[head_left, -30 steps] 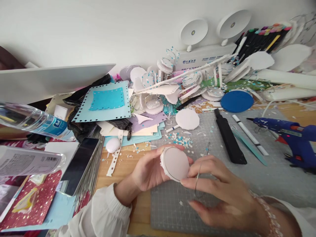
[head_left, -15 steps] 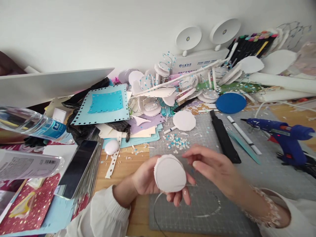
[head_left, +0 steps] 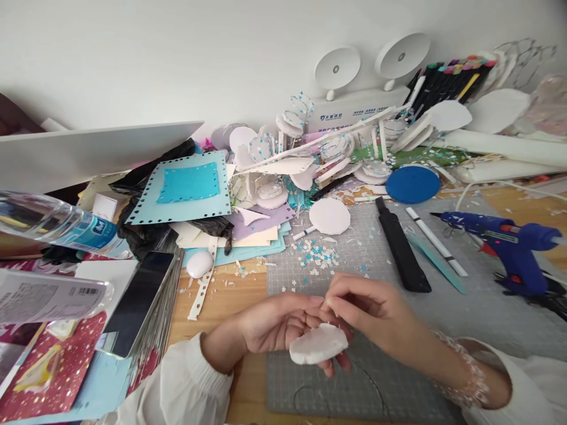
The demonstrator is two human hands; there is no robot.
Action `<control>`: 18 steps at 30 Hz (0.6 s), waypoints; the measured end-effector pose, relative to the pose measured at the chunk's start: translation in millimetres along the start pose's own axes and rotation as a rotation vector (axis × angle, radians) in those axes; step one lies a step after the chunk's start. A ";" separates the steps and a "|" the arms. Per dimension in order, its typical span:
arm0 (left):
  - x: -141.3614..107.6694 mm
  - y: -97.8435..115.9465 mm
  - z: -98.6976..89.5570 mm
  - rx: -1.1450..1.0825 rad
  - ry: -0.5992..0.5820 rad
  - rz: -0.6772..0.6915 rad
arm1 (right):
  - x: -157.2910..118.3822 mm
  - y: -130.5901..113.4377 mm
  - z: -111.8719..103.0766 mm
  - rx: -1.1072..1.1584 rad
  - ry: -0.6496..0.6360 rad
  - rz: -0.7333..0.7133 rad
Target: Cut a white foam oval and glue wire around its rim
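Observation:
A white foam disc (head_left: 318, 345) with a rough edge lies tilted across the fingers of my left hand (head_left: 277, 323), which holds it over the cutting mat. My right hand (head_left: 370, 304) is pinched at the tip of my left thumb, just above the disc; whatever sits between those fingertips is too small to make out. Thin wire (head_left: 374, 383) hangs in loose loops below the disc. Beyond my hands, small white and blue star cutouts (head_left: 316, 252) are scattered on the grey cutting mat (head_left: 283, 383). Behind them lies another white disc (head_left: 330, 216).
On the right lie a blue hot glue gun (head_left: 509, 242), a black utility knife (head_left: 403, 248) and a white pen (head_left: 436, 242). A phone (head_left: 139, 301) and a water bottle (head_left: 62, 221) are at left. A pile of white foam pieces (head_left: 270, 192) runs along the back.
The disc has tipped from facing me to nearly edge-on and sits lower. My right hand has moved left to my left thumb, and the wire loops have shifted.

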State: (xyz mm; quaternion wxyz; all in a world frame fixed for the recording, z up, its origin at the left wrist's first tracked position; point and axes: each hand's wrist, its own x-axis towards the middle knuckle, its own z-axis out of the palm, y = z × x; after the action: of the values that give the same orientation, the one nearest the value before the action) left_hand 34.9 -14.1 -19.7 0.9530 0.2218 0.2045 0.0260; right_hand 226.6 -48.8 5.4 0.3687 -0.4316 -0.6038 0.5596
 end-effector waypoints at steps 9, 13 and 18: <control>-2.2 2.0 -4.0 -0.089 0.027 0.055 | 0.7 -2.2 -9.6 -0.006 -0.225 -0.220; -4.3 2.7 -1.4 -0.070 0.042 0.102 | 1.8 -1.4 -8.8 -0.065 -0.168 -0.231; -10.0 7.4 7.7 0.107 0.181 0.276 | 2.5 0.0 -10.4 0.054 0.039 -0.010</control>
State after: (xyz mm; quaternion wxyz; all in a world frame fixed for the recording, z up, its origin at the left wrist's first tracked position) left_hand 29.2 -12.1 -6.4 0.9049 0.2951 0.2583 0.1655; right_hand 235.3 -42.8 6.4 0.3946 -0.4294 -0.5833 0.5654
